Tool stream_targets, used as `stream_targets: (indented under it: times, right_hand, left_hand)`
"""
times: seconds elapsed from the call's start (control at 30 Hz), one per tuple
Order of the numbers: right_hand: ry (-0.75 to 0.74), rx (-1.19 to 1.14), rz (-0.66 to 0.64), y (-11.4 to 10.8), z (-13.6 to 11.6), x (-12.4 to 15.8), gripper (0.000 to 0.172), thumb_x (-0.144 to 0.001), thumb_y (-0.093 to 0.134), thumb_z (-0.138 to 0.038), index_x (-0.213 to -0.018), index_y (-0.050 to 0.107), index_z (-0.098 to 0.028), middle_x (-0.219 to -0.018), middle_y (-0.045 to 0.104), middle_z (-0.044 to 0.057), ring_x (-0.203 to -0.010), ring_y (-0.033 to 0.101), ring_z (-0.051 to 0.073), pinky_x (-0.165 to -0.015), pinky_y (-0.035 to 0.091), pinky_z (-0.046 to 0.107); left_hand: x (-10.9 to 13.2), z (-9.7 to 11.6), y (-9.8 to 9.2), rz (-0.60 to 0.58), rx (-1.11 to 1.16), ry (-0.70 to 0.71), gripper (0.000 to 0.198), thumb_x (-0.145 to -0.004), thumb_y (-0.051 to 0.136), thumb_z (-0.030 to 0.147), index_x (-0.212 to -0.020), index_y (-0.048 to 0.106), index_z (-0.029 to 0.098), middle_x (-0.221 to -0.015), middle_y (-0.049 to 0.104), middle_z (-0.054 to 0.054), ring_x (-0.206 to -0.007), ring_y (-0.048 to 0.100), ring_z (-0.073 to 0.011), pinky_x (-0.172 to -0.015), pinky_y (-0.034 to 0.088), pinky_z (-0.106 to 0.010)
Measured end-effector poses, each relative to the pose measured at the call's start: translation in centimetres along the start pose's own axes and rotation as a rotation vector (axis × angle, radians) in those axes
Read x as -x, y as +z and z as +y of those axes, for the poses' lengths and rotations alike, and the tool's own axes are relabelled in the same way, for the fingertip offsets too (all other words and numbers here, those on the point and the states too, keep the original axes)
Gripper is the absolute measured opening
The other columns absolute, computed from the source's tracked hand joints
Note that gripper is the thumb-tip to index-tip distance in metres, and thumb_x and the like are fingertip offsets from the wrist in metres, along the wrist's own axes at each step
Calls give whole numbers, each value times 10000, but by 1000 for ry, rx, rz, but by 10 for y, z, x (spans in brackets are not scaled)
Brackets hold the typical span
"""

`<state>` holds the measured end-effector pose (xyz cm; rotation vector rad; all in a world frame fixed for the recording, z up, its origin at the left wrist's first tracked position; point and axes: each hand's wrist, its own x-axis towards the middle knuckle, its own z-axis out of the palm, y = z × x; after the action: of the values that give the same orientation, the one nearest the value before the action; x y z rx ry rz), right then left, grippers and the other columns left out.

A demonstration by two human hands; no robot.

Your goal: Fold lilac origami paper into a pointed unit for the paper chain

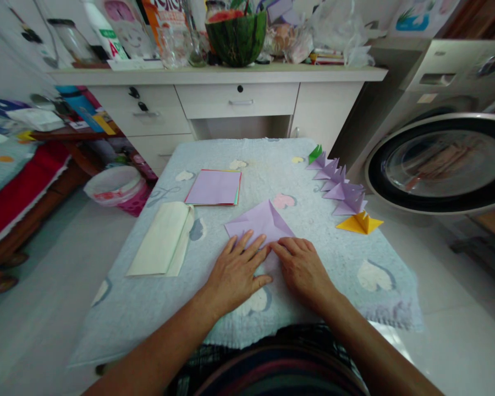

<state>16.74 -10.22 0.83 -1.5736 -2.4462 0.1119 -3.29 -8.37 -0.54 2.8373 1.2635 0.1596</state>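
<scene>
A partly folded sheet of purple origami paper (262, 217) lies on the cloth-covered table in front of me, its near edge under my hands. My left hand (241, 269) rests on it with fingers spread flat. At the paper's near right edge, my right hand (299, 264) has its fingers curled and pressed together, the fingertips close to my left fingers. Whether they pinch the edge or only press it down is hidden. Farther off lies a stack of square coloured paper (214, 187), purple on top.
To the right stands a row of folded purple pieces (340, 187), with a green one (314, 154) behind and a yellow one (359, 223) in front. A folded pale-green sheet (160, 242) lies left. Beyond are a cabinet (239, 99) and a washing machine's open door (441, 165).
</scene>
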Motion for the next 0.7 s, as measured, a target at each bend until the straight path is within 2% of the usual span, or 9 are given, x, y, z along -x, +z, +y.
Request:
stream_targets:
  times: [0.23,0.47,0.7]
  right_hand:
    - [-9,65,-56,-4,-6,1,401,-926,490,-200,-1322,542,-223,-1178,587,115,-1072,501,258,-925,375,391]
    - [44,157,-96,-5,-24,-1,461,-917,535,-421,-1371,498,-346,-1185,561,127,-1091,484,315,-945,356,459]
    - [51,224,-114,-6,-38,-8,597,-863,551,-583,-1412,461,-366,-1120,574,159,-1031,509,339,-924,352,528]
  left_hand:
    - [14,-15,-5,-20,-29,1,656,-909,460,579,-1488,320,305,-1560,346,12,-1466,193,-296,-1159,190,-534]
    - [32,-36,-10,-55,-61,-1,670,-902,458,600,-1492,308,319,-1579,306,15,-1462,202,-295,-1147,205,-513]
    - [48,-50,-13,-58,-78,-22,665,-895,471,608,-1491,283,381,-1577,310,10,-1436,276,-313,-1118,260,-516]
